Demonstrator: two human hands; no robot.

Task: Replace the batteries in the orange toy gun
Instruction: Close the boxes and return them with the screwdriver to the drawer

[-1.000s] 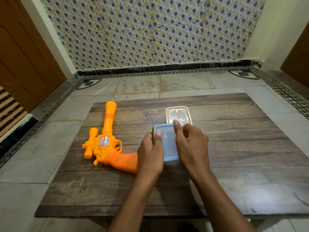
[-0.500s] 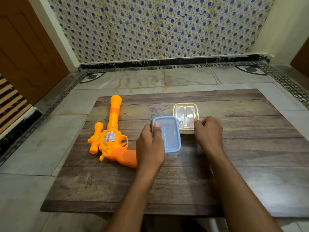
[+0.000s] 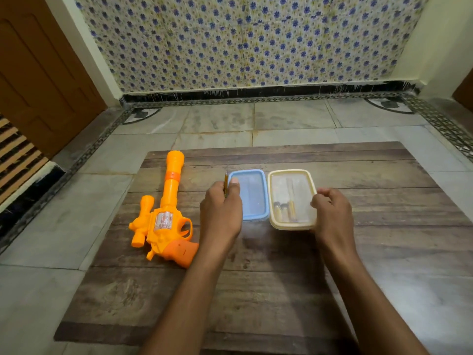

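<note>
Toy gun [image 3: 163, 216] just left of left hand [image 3: 221, 213] fingers gripping screwdriver [image 3: 226, 181]; right hand [image 3: 332, 216] gripping container [image 3: 291, 199].

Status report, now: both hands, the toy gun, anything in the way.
Left hand pinches a small screwdriver beside the blue lid. Right hand grips the cream container. Orange toy gun untouched on table. Nothing blocking.

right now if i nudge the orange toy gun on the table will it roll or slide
The orange toy gun lies flat on its side on the wooden table, and its grip and scope stick out, so it probably won't roll. It looks like hollow moulded plastic, likely light and stiff, so a nudge should slide it. A push near the long barrel would probably pivot it.
</note>
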